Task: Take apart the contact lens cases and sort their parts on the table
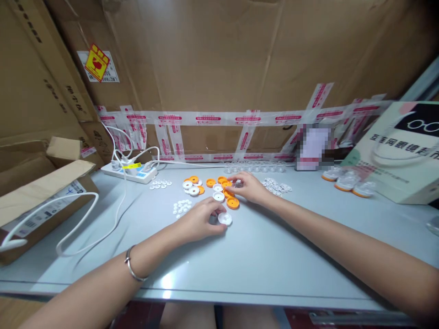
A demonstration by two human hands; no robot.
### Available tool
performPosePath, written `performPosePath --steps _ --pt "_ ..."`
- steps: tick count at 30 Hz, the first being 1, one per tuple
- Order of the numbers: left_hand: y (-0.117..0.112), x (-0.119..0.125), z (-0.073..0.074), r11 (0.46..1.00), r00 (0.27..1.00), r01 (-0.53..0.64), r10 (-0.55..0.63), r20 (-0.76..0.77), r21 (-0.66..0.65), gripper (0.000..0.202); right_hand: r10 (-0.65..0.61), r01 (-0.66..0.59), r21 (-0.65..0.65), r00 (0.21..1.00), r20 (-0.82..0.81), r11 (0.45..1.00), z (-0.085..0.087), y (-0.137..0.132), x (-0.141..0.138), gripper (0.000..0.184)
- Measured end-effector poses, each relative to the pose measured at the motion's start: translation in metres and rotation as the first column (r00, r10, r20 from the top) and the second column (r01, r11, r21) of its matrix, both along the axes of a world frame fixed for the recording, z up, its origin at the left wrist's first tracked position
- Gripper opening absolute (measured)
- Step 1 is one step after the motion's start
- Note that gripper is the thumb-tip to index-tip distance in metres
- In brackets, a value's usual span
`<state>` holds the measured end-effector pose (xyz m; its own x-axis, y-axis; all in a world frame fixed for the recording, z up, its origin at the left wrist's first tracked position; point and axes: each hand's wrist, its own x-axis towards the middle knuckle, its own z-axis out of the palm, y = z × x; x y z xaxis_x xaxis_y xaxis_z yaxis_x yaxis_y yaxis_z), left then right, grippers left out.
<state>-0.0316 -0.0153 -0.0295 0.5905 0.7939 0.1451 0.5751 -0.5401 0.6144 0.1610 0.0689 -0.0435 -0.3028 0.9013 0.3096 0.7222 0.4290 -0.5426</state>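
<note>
My left hand (204, 219) is closed around the edge of a white round plastic cap (225, 219), low over the table. Further back, my right hand (252, 186) has thumb and fingertips on an orange round cap (226, 184) in a loose cluster. Something small and clear (237, 183) shows under its fingers, too blurred to name. Nearest to the hands lie another orange cap (232, 203) and a white cap (218, 197). To the left is a second group of white caps (194, 190) and orange caps (194, 180).
Small white discs (181, 207) lie left of my left hand, and more (160, 184) near a power strip (130, 172). White pieces (274, 186) sit right of my right hand. Clear parts (255, 167) line the back. Orange-based clear pieces (348, 181) stand by a printed box (398, 151).
</note>
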Motion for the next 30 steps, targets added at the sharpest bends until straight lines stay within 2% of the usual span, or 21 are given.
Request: performPosePath --steps 4,6,10,14,22,30 --pt "0.002 -0.001 -0.001 1.000 1.000 0.003 -0.002 -0.015 0.012 0.023 -0.014 0.016 0.047 0.999 -0.048 0.999 -0.001 -0.002 0.000 0.036" --pt "0.002 -0.001 -0.001 1.000 1.000 0.006 -0.006 -0.016 0.006 0.023 0.026 -0.019 0.080 0.996 -0.089 0.997 0.003 -0.011 0.004 0.037" --pt "0.003 0.000 0.001 0.999 0.999 0.043 -0.043 -0.015 0.020 0.026 0.252 -0.249 0.057 0.965 -0.074 0.967 0.010 -0.044 0.012 0.021" --pt "0.003 0.001 0.003 0.997 0.998 0.069 -0.069 -0.002 0.015 0.024 0.374 -0.375 0.036 0.927 0.027 0.926 0.009 -0.072 0.015 0.025" --pt "0.007 0.000 -0.001 0.992 0.989 0.104 -0.096 0.109 -0.076 0.026 0.368 -0.369 0.005 0.928 0.055 0.929 0.004 -0.079 0.012 0.025" --pt "0.009 0.002 -0.002 0.993 0.992 0.096 -0.088 0.094 -0.075 0.021 0.334 -0.334 -0.002 0.942 0.043 0.943 -0.002 -0.083 0.010 0.020"
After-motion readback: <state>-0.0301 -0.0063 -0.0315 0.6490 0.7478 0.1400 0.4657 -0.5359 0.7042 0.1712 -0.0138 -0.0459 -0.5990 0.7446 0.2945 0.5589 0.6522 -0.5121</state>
